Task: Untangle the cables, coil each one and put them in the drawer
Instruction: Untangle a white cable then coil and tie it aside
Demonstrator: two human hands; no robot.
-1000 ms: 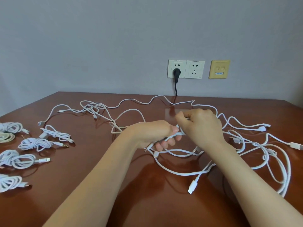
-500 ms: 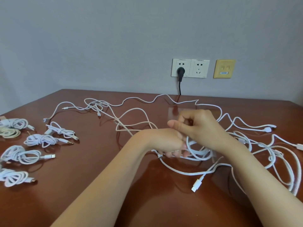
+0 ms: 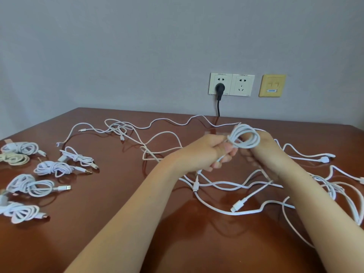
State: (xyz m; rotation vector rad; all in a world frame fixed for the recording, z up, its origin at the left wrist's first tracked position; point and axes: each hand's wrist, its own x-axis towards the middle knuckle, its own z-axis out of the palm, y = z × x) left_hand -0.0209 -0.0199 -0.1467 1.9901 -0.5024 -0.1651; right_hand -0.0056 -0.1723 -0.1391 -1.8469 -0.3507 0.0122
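surface: glossy brown table (image 3: 98, 243) | tangle: loose white cables (image 3: 237, 205) are spread across it | left of tangle, well apart: coiled bundles (image 3: 52, 168) are laid grouped, one beige coil (image 3: 14, 158) included

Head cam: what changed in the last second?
Both hands lifted. The left hand kept its grip while the right hand wound the white cable into a coil of several loops, now looped over that hand; a second ago it hung in loose strands. The finished bundles on the left, the loose tangle on the table and the black plug look unchanged.
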